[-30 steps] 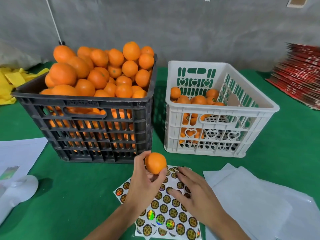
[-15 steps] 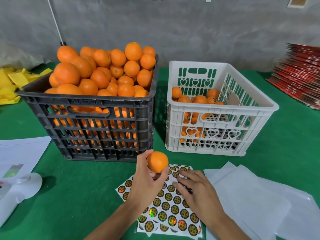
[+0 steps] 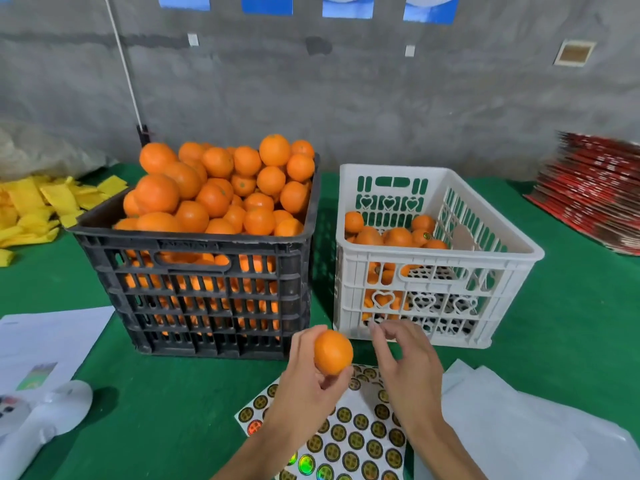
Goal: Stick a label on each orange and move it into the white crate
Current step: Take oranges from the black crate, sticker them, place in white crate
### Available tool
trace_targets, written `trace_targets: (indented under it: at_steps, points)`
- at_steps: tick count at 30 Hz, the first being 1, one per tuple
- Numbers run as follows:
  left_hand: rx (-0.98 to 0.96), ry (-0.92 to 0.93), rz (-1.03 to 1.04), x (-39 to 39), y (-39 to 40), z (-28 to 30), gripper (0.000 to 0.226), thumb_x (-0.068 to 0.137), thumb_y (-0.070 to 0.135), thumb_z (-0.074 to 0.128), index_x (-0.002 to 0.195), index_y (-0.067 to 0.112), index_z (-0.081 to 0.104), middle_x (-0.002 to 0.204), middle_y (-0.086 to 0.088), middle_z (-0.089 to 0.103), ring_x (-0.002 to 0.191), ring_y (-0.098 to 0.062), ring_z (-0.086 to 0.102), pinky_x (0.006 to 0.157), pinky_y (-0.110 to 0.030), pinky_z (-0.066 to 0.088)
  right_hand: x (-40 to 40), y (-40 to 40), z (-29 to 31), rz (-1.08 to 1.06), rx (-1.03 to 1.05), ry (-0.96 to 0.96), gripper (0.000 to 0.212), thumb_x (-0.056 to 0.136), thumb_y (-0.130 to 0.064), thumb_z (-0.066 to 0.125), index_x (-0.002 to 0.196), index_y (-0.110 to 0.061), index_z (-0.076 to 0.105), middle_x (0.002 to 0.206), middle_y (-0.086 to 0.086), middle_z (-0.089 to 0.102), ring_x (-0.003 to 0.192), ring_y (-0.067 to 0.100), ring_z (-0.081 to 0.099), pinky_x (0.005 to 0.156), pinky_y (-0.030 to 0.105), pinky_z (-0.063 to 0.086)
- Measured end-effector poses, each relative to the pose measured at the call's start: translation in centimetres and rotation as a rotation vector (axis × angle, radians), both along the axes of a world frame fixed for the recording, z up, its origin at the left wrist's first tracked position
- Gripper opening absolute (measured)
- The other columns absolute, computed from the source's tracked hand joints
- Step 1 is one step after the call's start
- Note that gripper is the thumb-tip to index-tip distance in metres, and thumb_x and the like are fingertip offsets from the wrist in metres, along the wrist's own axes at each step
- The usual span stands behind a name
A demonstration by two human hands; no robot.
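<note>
Both forearms come in from the bottom edge and point up and forward, bare to the wrist. The left hand [image 3: 311, 379] is raised, its back toward the camera, and its thumb and curled fingers grip an orange [image 3: 333, 351] at the fingertips. The right hand [image 3: 408, 368] is just beside it, a small gap between them, also with its back to the camera. Its thumb and index finger are brought together at the tips, which are blurred; whether they pinch something I cannot tell. The other fingers are loosely bent.
</note>
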State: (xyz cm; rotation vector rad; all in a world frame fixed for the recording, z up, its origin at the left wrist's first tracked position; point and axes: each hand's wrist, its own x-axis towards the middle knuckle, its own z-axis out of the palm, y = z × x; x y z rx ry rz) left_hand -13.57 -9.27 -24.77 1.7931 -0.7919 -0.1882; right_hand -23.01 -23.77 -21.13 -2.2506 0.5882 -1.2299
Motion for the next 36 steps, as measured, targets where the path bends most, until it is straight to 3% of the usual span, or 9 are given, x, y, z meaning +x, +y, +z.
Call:
trace_targets:
  at_steps: [5, 8, 11, 14, 18, 21, 28, 31, 36]
  points:
    - [-0.067, -0.095, -0.01, 0.3, -1.0, 3.7, 0.066, 0.082, 0.044, 0.08, 0.131, 0.061, 0.041, 0.137, 0.032, 0.035, 0.103, 0.004, 0.066, 0.077, -0.013, 0.054, 2.0, 1.7, 2.1, 0.117, -0.161, -0.027, 0.01, 0.099, -0.028, 0.07, 0.096, -0.021, 0.077, 0.104, -0.016, 0.065, 0.097, -0.001, 0.059, 0.083, 0.019, 0.047]
    - [-0.002, -0.232, 0.018, 1.0, -0.9, 6.4, 0.065, 0.093, 0.033, 0.075, 0.144, 0.052, 0.04, 0.144, 0.029, 0.03, 0.097, -0.003, 0.066, 0.076, -0.022, 0.058, 1.5, 1.8, 3.9, 0.178, -0.175, -0.07, 0.029, 0.103, -0.038, 0.057, 0.112, -0.02, 0.077, 0.122, -0.016, 0.063, 0.113, 0.001, 0.059, 0.094, 0.019, 0.049]
    - [0.061, -0.463, 0.041, 1.8, -1.1, 9.9, 0.068, 0.099, 0.027, 0.07, 0.15, 0.048, 0.032, 0.15, 0.026, 0.025, 0.086, -0.01, 0.066, 0.072, -0.03, 0.058, 1.4, 1.7, 6.2, 0.151, -0.327, -0.014, 0.051, 0.1, -0.055, 0.052, 0.132, -0.019, 0.065, 0.137, -0.009, 0.058, 0.111, 0.003, 0.061, 0.082, 0.017, 0.055]
    - [0.05, -0.645, -0.013, 2.6, -2.2, 13.8, 0.074, 0.098, 0.016, 0.067, 0.155, 0.042, 0.029, 0.161, 0.022, 0.019, 0.105, -0.014, 0.066, 0.083, -0.035, 0.061, 2.7, 0.7, 9.6, 0.159, -0.034, -0.094, 0.06, 0.092, -0.07, 0.054, 0.135, -0.029, 0.057, 0.133, -0.018, 0.053, 0.105, -0.009, 0.058, 0.078, 0.005, 0.048]
    - [0.077, -0.832, -0.118, 4.6, -3.6, 18.1, 0.061, 0.101, 0.021, 0.066, 0.158, 0.023, 0.042, 0.17, 0.003, 0.023, 0.148, -0.014, 0.039, 0.117, -0.028, 0.038, 5.5, -2.1, 13.4, 0.135, 0.25, -0.239, 0.048, 0.098, -0.028, 0.068, 0.143, -0.015, 0.056, 0.136, -0.007, 0.056, 0.102, -0.011, 0.061, 0.09, 0.017, 0.054]
    - [0.261, -0.836, 0.095, 7.9, -2.9, 21.2, 0.046, 0.102, 0.033, 0.062, 0.146, 0.02, 0.057, 0.156, -0.002, 0.047, 0.145, -0.022, 0.042, 0.118, -0.036, 0.035, 6.2, -2.9, 13.2, 0.212, 0.175, -0.174, 0.042, 0.104, -0.016, 0.059, 0.145, -0.011, 0.057, 0.158, -0.007, 0.042, 0.139, -0.003, 0.044, 0.116, 0.029, 0.042]
    - [1.119, -0.433, 0.677, 17.8, 2.8, 25.8, 0.054, 0.104, 0.047, 0.052, 0.153, 0.026, 0.042, 0.159, -0.013, 0.034, 0.148, -0.04, 0.028, 0.117, -0.052, 0.029, 5.2, -2.0, 9.7, 0.312, 0.153, -0.222, 0.023, 0.102, -0.014, 0.061, 0.12, -0.02, 0.075, 0.133, -0.02, 0.064, 0.127, 0.001, 0.057, 0.1, 0.009, 0.044]
    - [1.164, -0.419, 0.848, 19.7, 4.5, 26.3, 0.057, 0.101, 0.037, 0.055, 0.154, 0.024, 0.037, 0.154, -0.016, 0.036, 0.142, -0.046, 0.032, 0.112, -0.054, 0.035, 5.3, -1.6, 9.2, 0.335, 0.19, -0.248, 0.023, 0.101, -0.011, 0.061, 0.116, -0.02, 0.076, 0.127, -0.028, 0.064, 0.123, -0.002, 0.058, 0.092, 0.004, 0.044]
    - [0.872, -0.288, 0.743, 21.1, 7.3, 26.5, 0.056, 0.095, 0.015, 0.067, 0.145, 0.004, 0.044, 0.139, -0.028, 0.049, 0.128, -0.049, 0.054, 0.101, -0.054, 0.051, 5.5, -1.6, 8.6, 0.347, 0.227, -0.26, 0.023, 0.101, -0.012, 0.06, 0.115, -0.021, 0.076, 0.128, -0.022, 0.066, 0.126, 0.002, 0.059, 0.098, 0.03, 0.054]
